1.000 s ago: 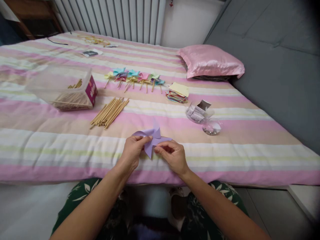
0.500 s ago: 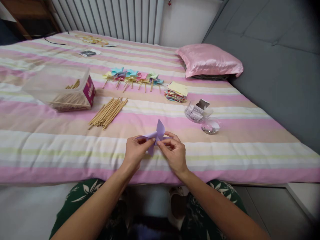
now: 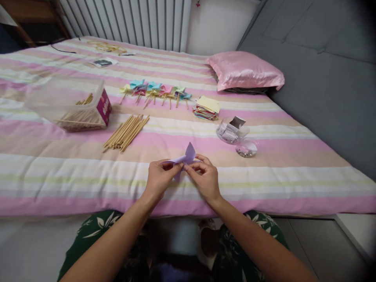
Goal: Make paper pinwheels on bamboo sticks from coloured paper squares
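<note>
A purple paper pinwheel [image 3: 190,152] is held up between my two hands, above the near edge of the bed. My left hand [image 3: 161,177] pinches its left side, thumb close to the centre. From the right, my right hand [image 3: 205,179] grips it too, its thumb and fingertips meeting the other thumb at the middle. One pointed blade stands up and another hangs below the fingers. Whether a small pin sits at the centre is hidden by my thumbs.
Wooden sticks [image 3: 127,134] lie in a bundle left of my hands, near a clear plastic box [image 3: 66,100] holding more sticks. Finished pinwheels [image 3: 154,89] lie in a row behind. Stacked coloured paper [image 3: 206,107], two small clear containers [image 3: 227,132] and a pink pillow [image 3: 245,71] are at right.
The pinwheel's upright blade has tilted slightly to the right and the lower blade shows less. Both hands keep almost the same place and grip.
</note>
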Demonstrator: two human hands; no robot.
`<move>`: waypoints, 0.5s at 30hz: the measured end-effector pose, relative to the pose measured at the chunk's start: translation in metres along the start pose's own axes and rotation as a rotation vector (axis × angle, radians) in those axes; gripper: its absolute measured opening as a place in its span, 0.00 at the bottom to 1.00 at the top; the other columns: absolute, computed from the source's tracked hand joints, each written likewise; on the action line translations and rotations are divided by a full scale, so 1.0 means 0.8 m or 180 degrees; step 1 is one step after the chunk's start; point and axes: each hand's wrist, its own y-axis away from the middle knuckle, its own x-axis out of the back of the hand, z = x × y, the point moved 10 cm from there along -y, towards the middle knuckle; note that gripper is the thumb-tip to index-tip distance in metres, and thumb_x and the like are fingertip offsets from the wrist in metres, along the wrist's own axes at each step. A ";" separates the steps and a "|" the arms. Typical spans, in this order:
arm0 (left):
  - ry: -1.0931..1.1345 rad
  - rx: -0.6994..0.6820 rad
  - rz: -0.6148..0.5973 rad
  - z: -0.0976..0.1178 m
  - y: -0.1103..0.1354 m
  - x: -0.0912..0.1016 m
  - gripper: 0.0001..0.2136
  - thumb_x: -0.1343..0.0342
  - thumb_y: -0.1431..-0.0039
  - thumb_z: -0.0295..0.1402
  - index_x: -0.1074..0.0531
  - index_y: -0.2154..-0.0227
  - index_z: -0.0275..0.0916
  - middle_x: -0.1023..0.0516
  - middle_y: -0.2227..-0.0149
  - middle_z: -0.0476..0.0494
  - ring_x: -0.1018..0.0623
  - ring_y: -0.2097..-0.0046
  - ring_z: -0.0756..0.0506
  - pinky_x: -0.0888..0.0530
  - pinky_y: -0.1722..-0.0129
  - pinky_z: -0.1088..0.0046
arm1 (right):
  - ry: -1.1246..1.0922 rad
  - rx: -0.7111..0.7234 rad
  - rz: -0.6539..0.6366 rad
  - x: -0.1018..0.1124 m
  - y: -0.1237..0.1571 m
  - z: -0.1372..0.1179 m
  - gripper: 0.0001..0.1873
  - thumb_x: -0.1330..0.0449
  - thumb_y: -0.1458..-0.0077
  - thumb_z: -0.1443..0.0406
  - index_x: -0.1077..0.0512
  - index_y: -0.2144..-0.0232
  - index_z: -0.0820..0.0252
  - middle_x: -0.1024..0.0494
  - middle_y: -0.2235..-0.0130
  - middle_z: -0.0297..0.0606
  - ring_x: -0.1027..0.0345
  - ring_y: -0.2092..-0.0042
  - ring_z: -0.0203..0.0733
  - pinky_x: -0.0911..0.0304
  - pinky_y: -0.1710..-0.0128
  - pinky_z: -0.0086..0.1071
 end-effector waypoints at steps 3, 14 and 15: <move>-0.0091 -0.0072 -0.0030 0.001 -0.001 -0.001 0.08 0.35 0.59 0.35 0.22 0.78 0.35 0.22 0.78 0.45 0.27 0.75 0.49 0.35 0.75 0.76 | -0.0014 -0.0011 -0.0036 0.000 -0.001 0.000 0.10 0.37 0.54 0.58 0.22 0.75 0.59 0.27 0.56 0.42 0.29 0.63 0.40 0.33 0.68 0.31; -0.0190 -0.0076 0.0015 -0.003 -0.003 0.001 0.07 0.36 0.59 0.34 0.24 0.79 0.34 0.24 0.79 0.47 0.28 0.77 0.50 0.36 0.77 0.77 | 0.0083 0.0037 -0.0112 -0.002 0.000 -0.007 0.10 0.36 0.54 0.57 0.22 0.76 0.58 0.26 0.59 0.42 0.29 0.61 0.41 0.33 0.69 0.31; -0.0162 -0.0061 0.0034 -0.003 -0.004 0.002 0.07 0.36 0.59 0.33 0.24 0.79 0.34 0.24 0.79 0.48 0.29 0.77 0.51 0.36 0.77 0.77 | 0.0084 0.0076 -0.0097 -0.001 0.000 -0.010 0.11 0.36 0.55 0.57 0.23 0.76 0.59 0.27 0.59 0.42 0.29 0.62 0.41 0.33 0.69 0.30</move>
